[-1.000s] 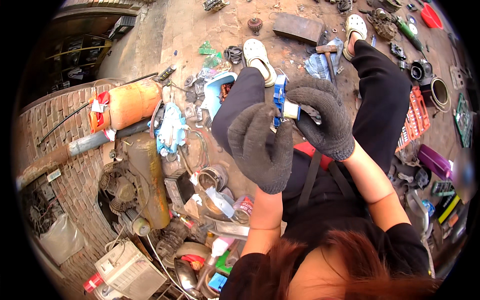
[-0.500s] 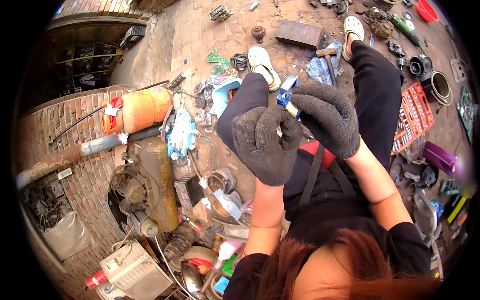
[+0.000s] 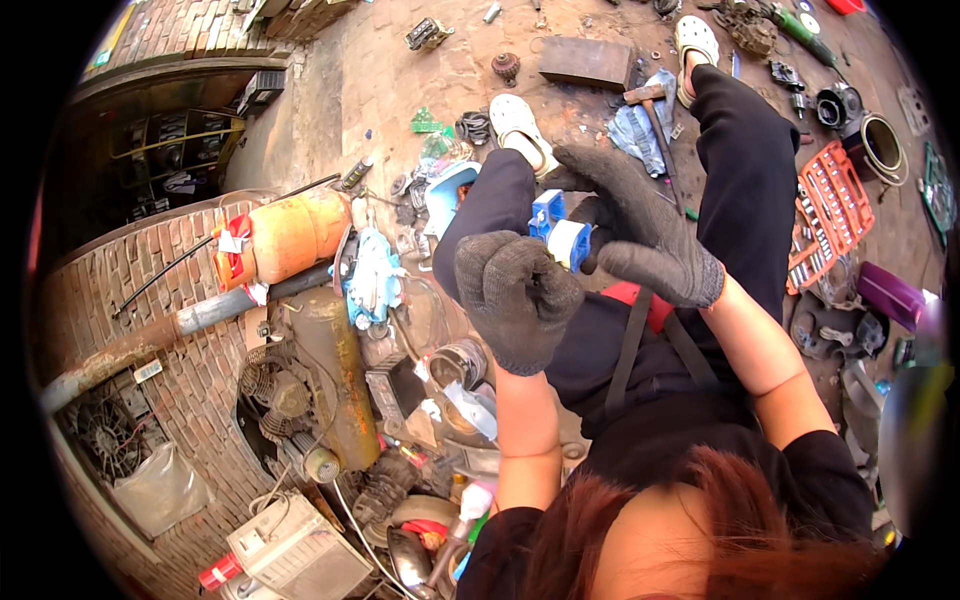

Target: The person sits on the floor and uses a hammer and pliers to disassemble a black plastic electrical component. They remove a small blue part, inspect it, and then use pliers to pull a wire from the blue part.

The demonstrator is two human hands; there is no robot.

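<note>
Both my hands wear dark grey knitted gloves and meet in front of my lap. A small blue plastic piece with a white spool-like drum (image 3: 566, 243) sits between them. My right hand (image 3: 645, 225) holds it from the right, thumb at its lower end and some fingers behind it, the upper fingers stretched out. My left hand (image 3: 518, 298) is closed in a pinch right beside the drum's left side. Whatever its fingertips grip, if anything, is hidden.
A hammer (image 3: 652, 125) lies on a blue cloth between my feet, near a metal block (image 3: 586, 62). An orange socket set case (image 3: 832, 215) is at the right. An orange gas cylinder (image 3: 290, 240) and a rusty tank (image 3: 335, 370) stand left, among many scattered machine parts.
The blue-and-white piece has turned so its white drum faces up, and has moved slightly down and left. My right hand's fingers have spread; my left hand has shifted slightly left.
</note>
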